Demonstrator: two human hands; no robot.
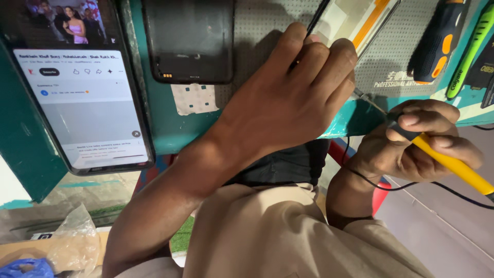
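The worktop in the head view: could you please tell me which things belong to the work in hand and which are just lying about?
In hand:
- left hand holding a thin black rod
- right hand gripping a yellow-handled soldering iron

Lying about:
- lit phone showing a video page
- dark opened phone back
- orange-and-black tool handle
- crumpled clear plastic bag

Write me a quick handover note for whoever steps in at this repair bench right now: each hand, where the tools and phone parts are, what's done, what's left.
Left hand: closed on a thin dark tool, over the grey mat.
Right hand: grips the yellow-handled iron, its tip pointing under the left hand.
Opened phone shell lies on the mat; lit phone to its left.
Work spot is hidden by the left hand, so progress cannot be told.
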